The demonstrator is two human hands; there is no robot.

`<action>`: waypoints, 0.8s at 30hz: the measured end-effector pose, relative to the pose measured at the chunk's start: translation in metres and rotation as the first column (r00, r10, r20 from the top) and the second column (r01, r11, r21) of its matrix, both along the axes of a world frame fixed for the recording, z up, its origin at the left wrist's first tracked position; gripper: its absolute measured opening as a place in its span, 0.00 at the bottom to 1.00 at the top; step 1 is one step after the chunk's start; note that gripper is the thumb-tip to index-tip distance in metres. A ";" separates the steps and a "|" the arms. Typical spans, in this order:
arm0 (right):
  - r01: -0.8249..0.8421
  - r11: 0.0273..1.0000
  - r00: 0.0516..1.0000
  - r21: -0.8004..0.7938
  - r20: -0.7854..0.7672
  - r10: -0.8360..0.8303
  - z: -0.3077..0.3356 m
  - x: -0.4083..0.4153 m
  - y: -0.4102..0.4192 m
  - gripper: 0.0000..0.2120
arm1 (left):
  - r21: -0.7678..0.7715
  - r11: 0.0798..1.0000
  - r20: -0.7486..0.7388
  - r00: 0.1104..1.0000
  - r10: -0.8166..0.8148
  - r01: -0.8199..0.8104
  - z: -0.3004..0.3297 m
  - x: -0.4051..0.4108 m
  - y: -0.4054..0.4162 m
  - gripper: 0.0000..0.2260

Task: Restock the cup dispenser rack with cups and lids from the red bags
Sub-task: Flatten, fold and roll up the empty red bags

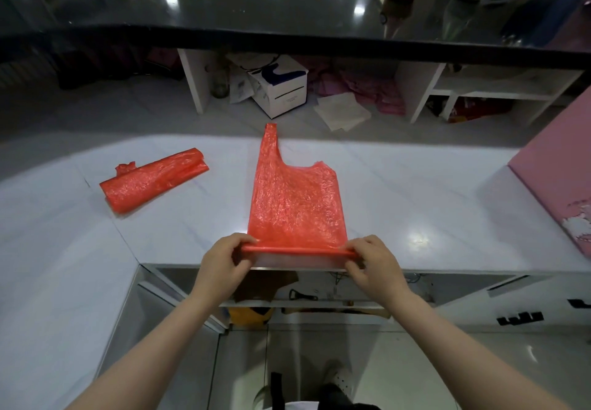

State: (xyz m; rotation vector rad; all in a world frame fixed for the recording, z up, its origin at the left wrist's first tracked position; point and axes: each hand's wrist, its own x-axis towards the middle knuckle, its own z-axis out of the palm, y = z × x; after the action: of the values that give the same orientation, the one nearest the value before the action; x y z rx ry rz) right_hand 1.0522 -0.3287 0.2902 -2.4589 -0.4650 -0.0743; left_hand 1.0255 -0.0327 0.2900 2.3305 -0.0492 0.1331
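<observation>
Hands share the work evenly: the left hand (pixel 224 261) and right hand (pixel 372 265) each pinch one end of the flat red bag (pixel 295 198)'s rolled near edge. Its length lies away from them across the white counter (pixel 415 205), handle farthest; rolling would go forward.

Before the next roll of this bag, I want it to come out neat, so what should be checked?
1. Left hand pinches the rolled edge: ok.
2. Right hand pinches the other end: ok.
3. Flat red bag lies smooth on the white counter: ok.
4. Roll straight across the bag's width: ok.
5. Rolled red bag lies apart, to the left: ok.
6. Bag fully empty: cannot tell.
</observation>
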 end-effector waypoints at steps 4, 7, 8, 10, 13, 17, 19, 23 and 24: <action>0.311 0.934 0.940 0.175 -0.199 -0.276 0.003 0.017 0.015 0.07 | -0.087 0.984 -0.055 0.987 0.154 -0.158 0.005 0.011 -0.013 0.10; 0.400 0.910 0.897 0.104 -0.246 -0.366 0.001 0.026 0.024 0.13 | -0.052 0.967 -0.096 0.965 0.243 -0.248 0.007 0.018 -0.020 0.16; 0.398 0.916 0.897 0.042 -0.228 -0.379 0.000 0.028 0.025 0.16 | -0.009 0.965 -0.091 0.961 0.260 -0.262 0.009 0.020 -0.022 0.18; 0.387 0.920 0.900 -0.062 -0.193 -0.392 -0.001 0.032 0.023 0.18 | 0.139 0.960 -0.037 0.967 0.252 -0.245 0.010 0.020 -0.025 0.22; 0.366 0.924 0.904 -0.107 -0.195 -0.381 0.001 0.035 0.021 0.16 | 0.369 0.911 0.113 0.981 0.155 -0.186 0.005 0.017 -0.023 0.24; 0.212 0.954 0.971 -0.211 -0.064 -0.229 0.001 0.029 0.015 0.14 | 0.460 0.887 0.196 0.979 -0.056 -0.041 0.002 0.017 -0.020 0.18; 0.095 0.958 0.990 -0.271 -0.079 -0.121 0.000 0.023 0.006 0.22 | 0.444 0.891 0.050 0.991 -0.126 0.091 0.001 0.017 -0.014 0.20; -0.103 0.930 0.992 -0.354 -0.104 0.070 0.000 0.012 -0.009 0.36 | 0.450 0.851 -0.113 0.962 -0.248 0.272 0.002 0.010 0.011 0.33; -0.102 0.951 0.994 -0.292 -0.065 0.087 0.000 0.009 -0.010 0.32 | 0.442 0.848 -0.107 0.956 -0.272 0.291 0.003 0.009 0.015 0.33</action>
State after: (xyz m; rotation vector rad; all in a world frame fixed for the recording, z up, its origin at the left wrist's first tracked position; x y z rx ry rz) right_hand 1.0615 -0.3385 0.2900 -2.7176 -0.6084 0.1065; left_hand 1.0344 -0.0180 0.2933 2.7603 -0.4467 -0.0860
